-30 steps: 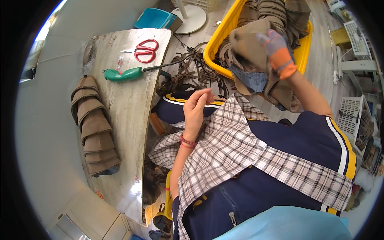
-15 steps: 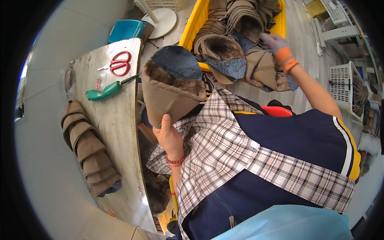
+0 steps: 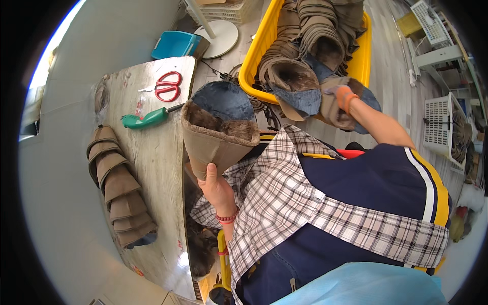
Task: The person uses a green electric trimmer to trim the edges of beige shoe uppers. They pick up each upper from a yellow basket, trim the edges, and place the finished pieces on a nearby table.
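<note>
In my bare left hand (image 3: 216, 190) is a brown fur-lined boot shaft (image 3: 213, 137), gripped at its narrow lower end. Its wide mouth faces up, showing brown fur and a dark blue lining; the thumb lies on the outside. My right hand (image 3: 341, 97), in a grey and orange glove, closes on another boot shaft (image 3: 358, 114) at the near edge of a yellow crate (image 3: 249, 68); its fingertips are partly hidden. Nested stacks of boot shafts (image 3: 290, 76) fill the crate.
On the table (image 3: 162, 203) to the left lie red-handled scissors (image 3: 168, 86), a green-handled tool (image 3: 145, 118) and a row of nested boot shafts (image 3: 122, 188). A blue bin (image 3: 175, 44) and a round white stand base (image 3: 218, 40) are behind it. White baskets (image 3: 439, 124) stand right.
My right hand has come down and nearer, onto the boot shaft at the crate's edge. My left hand still holds its boot shaft, now slightly lower in view. The whole view has shifted a little.
</note>
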Motion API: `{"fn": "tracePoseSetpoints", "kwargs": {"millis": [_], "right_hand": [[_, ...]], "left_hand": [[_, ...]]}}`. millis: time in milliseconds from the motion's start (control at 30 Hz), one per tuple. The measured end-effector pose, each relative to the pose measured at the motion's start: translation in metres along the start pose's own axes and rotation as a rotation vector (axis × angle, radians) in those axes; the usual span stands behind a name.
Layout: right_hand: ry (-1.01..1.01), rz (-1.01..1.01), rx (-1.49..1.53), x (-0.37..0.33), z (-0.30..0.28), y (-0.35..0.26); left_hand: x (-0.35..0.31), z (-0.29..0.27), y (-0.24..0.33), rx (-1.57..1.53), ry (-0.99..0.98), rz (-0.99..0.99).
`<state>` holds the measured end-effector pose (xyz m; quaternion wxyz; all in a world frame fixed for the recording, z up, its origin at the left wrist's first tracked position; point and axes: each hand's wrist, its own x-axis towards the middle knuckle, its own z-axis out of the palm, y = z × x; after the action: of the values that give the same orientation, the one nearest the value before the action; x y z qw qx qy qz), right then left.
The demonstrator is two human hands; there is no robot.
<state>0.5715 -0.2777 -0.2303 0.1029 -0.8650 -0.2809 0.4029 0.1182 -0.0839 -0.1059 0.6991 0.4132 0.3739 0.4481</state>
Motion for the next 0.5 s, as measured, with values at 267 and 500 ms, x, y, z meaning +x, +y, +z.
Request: {"fn": "tracePoseSetpoints", "kwargs": {"millis": [267, 500], "right_hand": [[0.406, -0.022, 0.927, -0.11, -0.103, -0.063], [-0.067, -0.492, 0.71, -0.144, -0.048, -0.228]], "left_hand": [[0.001, 0.006, 0.007, -0.004, 0.005, 0.005], [0.012, 0.043, 0.02, -0.048, -0.253, -0.037]]}}
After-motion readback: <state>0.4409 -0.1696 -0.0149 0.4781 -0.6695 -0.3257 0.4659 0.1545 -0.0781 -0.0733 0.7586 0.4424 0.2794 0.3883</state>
